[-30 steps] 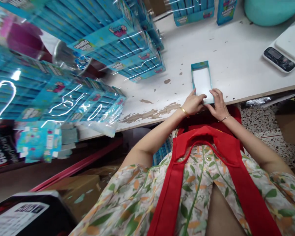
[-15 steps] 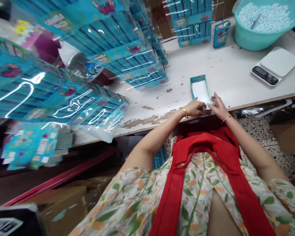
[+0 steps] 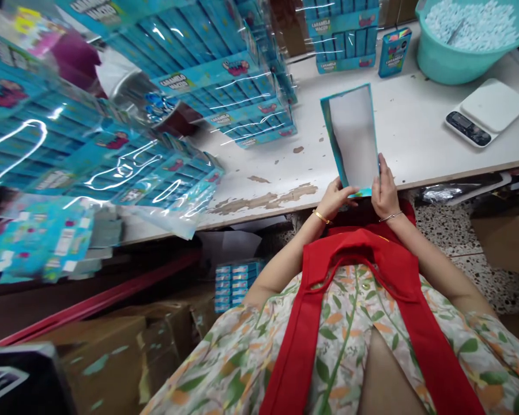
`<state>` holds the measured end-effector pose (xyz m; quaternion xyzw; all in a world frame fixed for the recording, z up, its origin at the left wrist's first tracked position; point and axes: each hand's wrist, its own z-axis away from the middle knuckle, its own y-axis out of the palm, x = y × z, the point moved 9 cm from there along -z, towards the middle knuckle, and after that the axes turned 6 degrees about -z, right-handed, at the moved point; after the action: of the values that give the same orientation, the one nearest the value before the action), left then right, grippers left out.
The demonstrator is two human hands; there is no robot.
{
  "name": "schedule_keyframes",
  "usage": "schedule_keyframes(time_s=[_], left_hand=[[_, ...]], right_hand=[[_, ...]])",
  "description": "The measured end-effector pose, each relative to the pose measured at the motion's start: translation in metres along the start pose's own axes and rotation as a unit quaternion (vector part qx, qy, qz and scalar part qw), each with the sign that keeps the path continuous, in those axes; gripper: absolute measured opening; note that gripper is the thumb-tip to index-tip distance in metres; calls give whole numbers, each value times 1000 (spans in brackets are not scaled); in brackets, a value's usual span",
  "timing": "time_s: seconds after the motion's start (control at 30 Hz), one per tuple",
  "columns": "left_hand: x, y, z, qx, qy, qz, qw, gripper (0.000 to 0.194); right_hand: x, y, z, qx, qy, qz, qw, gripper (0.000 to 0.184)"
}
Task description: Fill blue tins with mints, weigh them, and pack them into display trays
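Note:
A blue carton tray with a white inside is tilted up off the white table, its open face towards me. My left hand grips its near bottom-left corner with the fingers curled. My right hand holds the bottom-right edge, fingers laid up along the side. Both hands are at the table's front edge, above my red apron.
Stacks of shrink-wrapped blue candy boxes fill the table's left side. More boxes and one single box stand at the back. A teal basin of white pieces and a white kitchen scale are at the right. Cardboard cartons sit on the floor.
The tray lay flat on the table with both hands pressing its near end; now both hands have lifted and tilted it upright towards me.

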<state>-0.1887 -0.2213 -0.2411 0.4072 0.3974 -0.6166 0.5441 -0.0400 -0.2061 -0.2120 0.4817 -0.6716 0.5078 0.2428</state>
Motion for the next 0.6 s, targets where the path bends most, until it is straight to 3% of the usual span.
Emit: schedule_keyframes(time_s=[0.13, 0.23, 0.4, 0.5, 0.6], left_hand=[[-7, 4, -1, -52, 24, 20, 998, 28], [-5, 11, -6, -73, 30, 32, 996, 17], [17, 18, -13, -141, -4, 44, 989, 16], [9, 21, -13, -73, 26, -30, 997, 18], [-15, 24, -5, 52, 120, -84, 988, 48]], right_hand=[[-16, 0, 8, -42, 98, -83, 991, 79], [-31, 15, 16, -62, 180, -193, 962, 86], [-42, 17, 21, -145, 243, -259, 924, 39], [-48, 11, 21, -167, 292, -270, 902, 28], [-54, 15, 26, -149, 369, -331, 855, 32]])
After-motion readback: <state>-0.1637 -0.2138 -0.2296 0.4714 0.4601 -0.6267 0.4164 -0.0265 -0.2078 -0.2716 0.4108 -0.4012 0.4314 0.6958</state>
